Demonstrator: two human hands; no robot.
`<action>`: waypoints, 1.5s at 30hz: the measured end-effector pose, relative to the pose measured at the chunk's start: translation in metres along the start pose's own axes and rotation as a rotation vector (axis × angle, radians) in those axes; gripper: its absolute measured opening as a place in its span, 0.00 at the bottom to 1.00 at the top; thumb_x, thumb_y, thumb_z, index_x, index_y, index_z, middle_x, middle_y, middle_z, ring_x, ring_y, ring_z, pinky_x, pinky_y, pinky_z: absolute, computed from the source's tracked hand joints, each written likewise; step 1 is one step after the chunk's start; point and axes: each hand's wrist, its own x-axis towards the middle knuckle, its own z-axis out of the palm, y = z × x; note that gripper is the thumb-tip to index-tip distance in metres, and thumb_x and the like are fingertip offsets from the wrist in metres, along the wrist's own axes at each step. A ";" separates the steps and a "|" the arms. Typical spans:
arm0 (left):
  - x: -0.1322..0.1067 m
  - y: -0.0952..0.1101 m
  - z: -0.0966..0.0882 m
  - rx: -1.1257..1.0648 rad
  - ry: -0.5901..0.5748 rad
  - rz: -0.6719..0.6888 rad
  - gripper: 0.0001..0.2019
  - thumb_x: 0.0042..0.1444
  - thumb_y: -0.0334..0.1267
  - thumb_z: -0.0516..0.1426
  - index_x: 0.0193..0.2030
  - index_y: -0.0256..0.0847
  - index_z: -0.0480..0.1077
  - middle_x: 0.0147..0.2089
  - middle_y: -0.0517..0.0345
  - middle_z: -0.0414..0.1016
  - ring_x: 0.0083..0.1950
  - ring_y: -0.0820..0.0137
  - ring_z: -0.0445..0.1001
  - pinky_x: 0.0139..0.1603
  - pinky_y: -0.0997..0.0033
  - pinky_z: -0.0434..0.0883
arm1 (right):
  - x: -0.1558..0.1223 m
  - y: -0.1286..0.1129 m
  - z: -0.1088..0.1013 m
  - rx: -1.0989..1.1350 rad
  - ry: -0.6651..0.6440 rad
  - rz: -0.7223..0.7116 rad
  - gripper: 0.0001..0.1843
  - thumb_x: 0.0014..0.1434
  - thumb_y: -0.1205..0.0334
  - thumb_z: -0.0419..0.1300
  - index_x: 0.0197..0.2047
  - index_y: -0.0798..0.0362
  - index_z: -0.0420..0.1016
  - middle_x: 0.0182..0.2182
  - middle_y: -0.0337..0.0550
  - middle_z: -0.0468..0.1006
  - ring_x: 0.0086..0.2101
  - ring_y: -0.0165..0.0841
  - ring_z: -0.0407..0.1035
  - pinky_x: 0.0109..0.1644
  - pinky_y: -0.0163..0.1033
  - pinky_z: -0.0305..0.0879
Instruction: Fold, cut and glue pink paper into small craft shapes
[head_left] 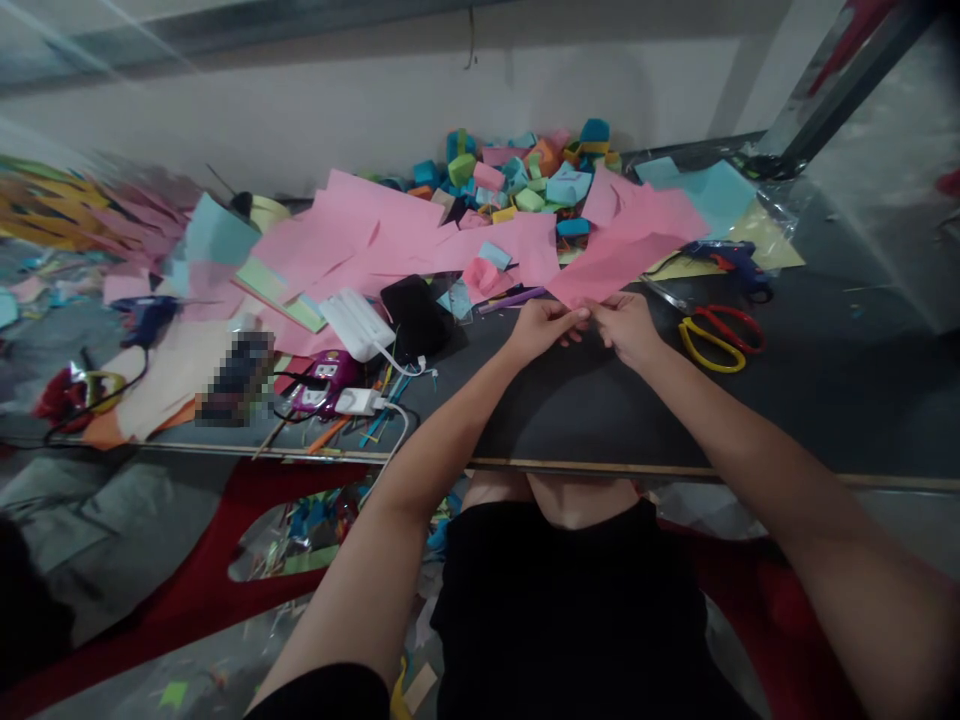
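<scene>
My left hand (541,330) and my right hand (624,325) meet above the dark table, thumbs and fingers pinched close together. Between them they grip the near corner of a pink paper sheet (637,240), which slants away to the upper right. Scissors (720,338) with one red and one yellow handle lie right of my right hand. Behind my left hand are a purple pen (514,300) and a crumpled pink paper piece (484,278). More pink sheets (360,235) spread out to the left.
Small folded paper pieces (525,175) are heaped by the wall. Glue guns lie at right (731,265) and left (146,318). A white power bank (356,325), a black phone-like object (416,315) and a purple power strip (326,385) with cables sit left of my arms.
</scene>
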 end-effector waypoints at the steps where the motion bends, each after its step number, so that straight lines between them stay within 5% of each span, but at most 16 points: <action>1: 0.000 0.000 0.002 -0.001 -0.004 0.000 0.18 0.57 0.49 0.67 0.34 0.31 0.78 0.34 0.46 0.84 0.27 0.75 0.79 0.24 0.78 0.71 | 0.000 0.000 0.000 0.026 0.009 0.012 0.22 0.42 0.46 0.78 0.21 0.54 0.76 0.16 0.35 0.73 0.12 0.19 0.51 0.13 0.32 0.42; 11: -0.002 0.001 0.005 -0.030 0.003 -0.012 0.10 0.63 0.37 0.63 0.33 0.32 0.78 0.27 0.55 0.81 0.24 0.79 0.76 0.25 0.79 0.70 | 0.001 -0.006 -0.008 0.126 -0.087 0.223 0.26 0.47 0.45 0.77 0.20 0.53 0.68 0.13 0.30 0.63 0.11 0.18 0.47 0.14 0.32 0.37; 18: -0.005 0.002 0.004 -0.062 -0.110 -0.048 0.14 0.60 0.43 0.65 0.32 0.33 0.77 0.25 0.55 0.79 0.24 0.77 0.76 0.27 0.75 0.71 | 0.021 0.000 -0.028 -0.048 0.131 0.020 0.33 0.48 0.33 0.71 0.19 0.48 0.60 0.13 0.31 0.56 0.12 0.22 0.47 0.16 0.36 0.38; 23: -0.009 0.007 0.002 -0.066 -0.254 -0.089 0.14 0.56 0.44 0.67 0.31 0.34 0.77 0.25 0.54 0.80 0.24 0.76 0.76 0.27 0.75 0.71 | 0.032 0.009 -0.048 -0.351 0.274 -0.217 0.36 0.54 0.23 0.57 0.20 0.48 0.66 0.10 0.34 0.54 0.15 0.28 0.57 0.19 0.38 0.48; 26: -0.007 0.006 0.000 -0.119 -0.294 -0.136 0.14 0.54 0.45 0.67 0.32 0.33 0.77 0.27 0.51 0.81 0.28 0.72 0.79 0.30 0.73 0.74 | 0.032 0.011 -0.050 -0.428 0.289 -0.221 0.37 0.54 0.21 0.56 0.18 0.48 0.65 0.09 0.35 0.53 0.14 0.29 0.57 0.19 0.38 0.48; 30: 0.001 0.001 -0.009 -0.287 -0.067 -0.183 0.17 0.62 0.49 0.59 0.39 0.35 0.77 0.34 0.49 0.82 0.32 0.68 0.79 0.33 0.69 0.75 | 0.026 0.007 -0.043 -0.406 0.196 -0.167 0.39 0.52 0.20 0.57 0.15 0.47 0.59 0.08 0.35 0.53 0.11 0.26 0.52 0.16 0.37 0.44; 33: 0.005 -0.001 -0.015 -0.286 0.100 -0.076 0.17 0.62 0.51 0.59 0.41 0.38 0.79 0.35 0.54 0.81 0.32 0.72 0.75 0.33 0.73 0.71 | 0.017 0.001 -0.036 -0.389 0.015 -0.157 0.38 0.50 0.22 0.62 0.15 0.49 0.61 0.09 0.36 0.57 0.12 0.24 0.51 0.16 0.36 0.43; 39: 0.003 0.001 -0.011 -0.072 0.217 0.219 0.20 0.49 0.54 0.70 0.26 0.37 0.77 0.23 0.63 0.66 0.25 0.80 0.59 0.26 0.75 0.57 | -0.001 -0.009 -0.024 -0.485 -0.137 -0.160 0.36 0.48 0.29 0.69 0.14 0.53 0.68 0.09 0.36 0.59 0.14 0.23 0.51 0.19 0.36 0.43; 45: 0.003 -0.002 -0.010 0.070 0.258 0.217 0.22 0.54 0.54 0.67 0.21 0.38 0.71 0.20 0.64 0.62 0.24 0.79 0.55 0.24 0.72 0.52 | -0.001 -0.004 -0.020 -0.471 -0.096 -0.156 0.37 0.50 0.31 0.68 0.10 0.52 0.63 0.08 0.36 0.58 0.13 0.22 0.51 0.17 0.35 0.42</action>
